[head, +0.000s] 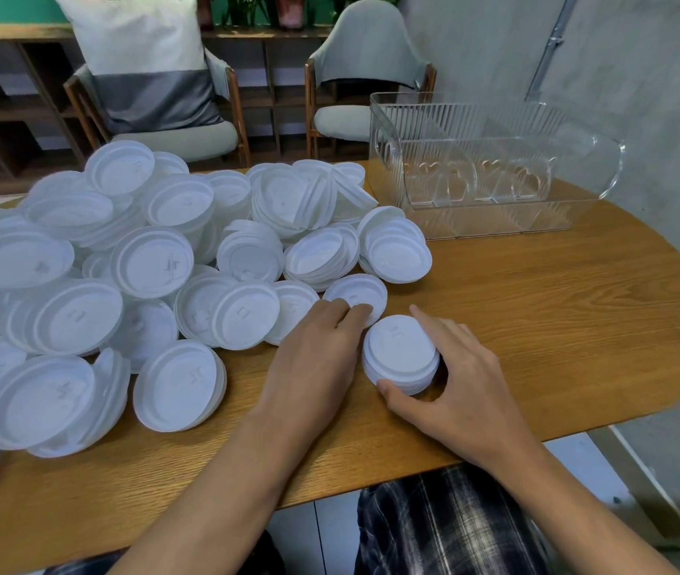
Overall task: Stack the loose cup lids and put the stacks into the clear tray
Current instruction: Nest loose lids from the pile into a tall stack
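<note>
Landmark: we take the clear ribbed plastic tray with upright dividers (475, 122) as our reference. We see no lids in its compartments yet.
Stack: the short stack of white round plastic cup lids (400, 350) stands on the oval wooden table (570, 325). It is on the near side of the tray, a little to the tray's left and well apart from it.
Right hand: our right hand (458, 383) grips the stack. The thumb is on the rim farthest from the tray, the forefinger reaches along the rim facing the tray, and the other fingers curl behind.
Why so held: we judge that this hold keeps the lids squared and steady so the next one can be set on top.
Single lid: one flat white round plastic lid (361, 290) lies between the stack and the tray, far nearer the stack and well apart from the tray.
Left hand: our left hand (317, 346) lies palm down. Its fingers are close together and slightly bent, with the tips pressing on the lid's near part and not wrapped round its rim.
Why so placed: we judge that the fingertips are set to slide this lid away from the tray and onto the stack.
Heap: the large heap of loose white plastic lids (143, 263) spreads left of the tray, and its nearest lids are just beside the tray's front left corner.
Lids and fingers: the stack sits between the right thumb and forefinger with its top bare. The single lid is under the left fingertips, and most of it shows on their tray side.
</note>
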A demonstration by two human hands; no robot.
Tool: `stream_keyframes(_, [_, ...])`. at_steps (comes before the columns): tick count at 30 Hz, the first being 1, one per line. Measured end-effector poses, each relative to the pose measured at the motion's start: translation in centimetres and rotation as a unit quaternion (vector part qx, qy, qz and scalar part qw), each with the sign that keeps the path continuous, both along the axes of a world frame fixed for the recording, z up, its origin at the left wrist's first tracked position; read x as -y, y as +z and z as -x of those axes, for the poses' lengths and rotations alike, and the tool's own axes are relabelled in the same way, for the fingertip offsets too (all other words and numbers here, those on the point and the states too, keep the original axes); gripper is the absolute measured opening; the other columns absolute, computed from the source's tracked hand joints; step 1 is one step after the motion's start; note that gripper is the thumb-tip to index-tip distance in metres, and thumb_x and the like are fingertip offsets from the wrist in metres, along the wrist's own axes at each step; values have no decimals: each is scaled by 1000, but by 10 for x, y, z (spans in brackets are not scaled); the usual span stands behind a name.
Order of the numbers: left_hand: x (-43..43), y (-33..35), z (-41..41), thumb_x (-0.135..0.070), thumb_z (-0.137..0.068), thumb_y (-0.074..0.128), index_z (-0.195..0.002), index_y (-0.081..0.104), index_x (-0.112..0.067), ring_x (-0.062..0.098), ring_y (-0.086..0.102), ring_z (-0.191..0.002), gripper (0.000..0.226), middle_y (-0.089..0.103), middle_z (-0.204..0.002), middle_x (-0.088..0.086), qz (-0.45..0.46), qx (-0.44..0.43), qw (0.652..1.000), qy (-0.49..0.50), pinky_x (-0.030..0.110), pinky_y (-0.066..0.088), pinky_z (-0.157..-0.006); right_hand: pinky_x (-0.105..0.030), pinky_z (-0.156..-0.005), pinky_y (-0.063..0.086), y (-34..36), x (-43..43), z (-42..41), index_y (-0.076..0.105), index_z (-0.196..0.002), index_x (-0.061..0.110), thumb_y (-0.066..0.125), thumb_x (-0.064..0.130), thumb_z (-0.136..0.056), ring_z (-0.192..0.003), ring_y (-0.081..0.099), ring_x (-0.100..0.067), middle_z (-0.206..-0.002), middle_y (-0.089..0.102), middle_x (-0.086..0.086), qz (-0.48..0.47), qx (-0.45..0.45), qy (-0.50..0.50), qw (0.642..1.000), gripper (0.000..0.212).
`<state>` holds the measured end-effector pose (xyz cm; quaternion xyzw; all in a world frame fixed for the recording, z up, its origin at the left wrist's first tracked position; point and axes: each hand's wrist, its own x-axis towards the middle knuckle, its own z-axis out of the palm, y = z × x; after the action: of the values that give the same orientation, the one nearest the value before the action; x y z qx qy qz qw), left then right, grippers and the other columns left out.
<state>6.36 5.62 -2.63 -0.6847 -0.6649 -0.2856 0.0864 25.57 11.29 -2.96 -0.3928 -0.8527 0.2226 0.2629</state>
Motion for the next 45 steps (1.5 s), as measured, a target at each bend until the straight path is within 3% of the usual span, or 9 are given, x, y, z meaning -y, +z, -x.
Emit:
stream_keyframes(7, [9,15,-1,-14,-94,75,-145,56,-18,-5,62,-93,54,68,-105,-11,-52,231,972,4,3,44,-81,1,-100,23,0,-1,0,37,-160,23,75,62,-78,-128,44,-1,-134,52,21,5,-4,4,1000,98])
stream_keyframes(11, [16,25,-2,-7,-88,80,-148,53,-23,2,69,-102,68,70,-109,-15,-79,366,927,-10,13,56,-82,2,-102,21,0,-3,1,33,-161,29,76,63,-80,-132,44,-3,-137,51,22,12,-3,6,1000,98])
stream_keyframes(16, [18,32,-4,8,-88,76,-154,47,-27,10,74,-111,79,74,-128,-5,36,599,792,-113,25,61,-86,-1,-105,25,3,-4,4,27,-162,36,79,58,-83,-139,41,3,-149,45,29,25,-25,39,999,97])
stream_keyframes(21, [19,24,-6,-28,-75,94,-136,65,-33,5,67,-73,67,69,-91,-10,37,421,906,-34,16,53,-69,0,-103,27,2,-4,3,17,-164,41,80,57,-83,-137,37,10,-152,41,33,45,-43,35,997,104])
stream_keyframes(25, [18,16,-5,-62,-68,90,-114,66,-33,10,56,-70,59,55,-75,-10,45,273,961,-18,22,44,-60,3,-102,22,-3,-7,2,22,-163,37,77,53,-85,-135,32,15,-144,40,31,31,-21,32,999,98])
stream_keyframes(30, [17,12,-1,-79,-63,82,-106,62,-33,4,56,-80,66,55,-83,-15,47,211,976,10,19,43,-66,2,-102,22,-4,-8,1,31,-160,35,72,58,-82,-133,37,9,-143,44,27,14,-4,36,999,91])
stream_keyframes(33, [19,15,-4,-66,-72,85,-133,61,-30,-9,56,-111,75,61,-118,-21,39,240,970,-34,5,41,-91,2,-102,23,-3,-8,1,33,-160,33,70,62,-84,-134,38,5,-144,45,26,11,-13,40,999,89])
stream_keyframes(36, [19,17,-4,-43,-80,85,-148,55,-32,-7,54,-129,75,61,-138,-23,54,277,956,-82,18,45,-109,-1,-106,25,-3,-6,1,33,-160,34,67,68,-85,-135,39,7,-141,44,31,9,-25,49,998,90])
stream_keyframes(45, [14,10,-1,-62,-72,88,-135,68,-25,0,62,-107,76,62,-118,-15,33,247,967,-49,8,44,-90,-1,-100,29,-2,-6,3,37,-159,30,74,72,-74,-128,44,6,-129,43,36,19,-33,43,998,103])
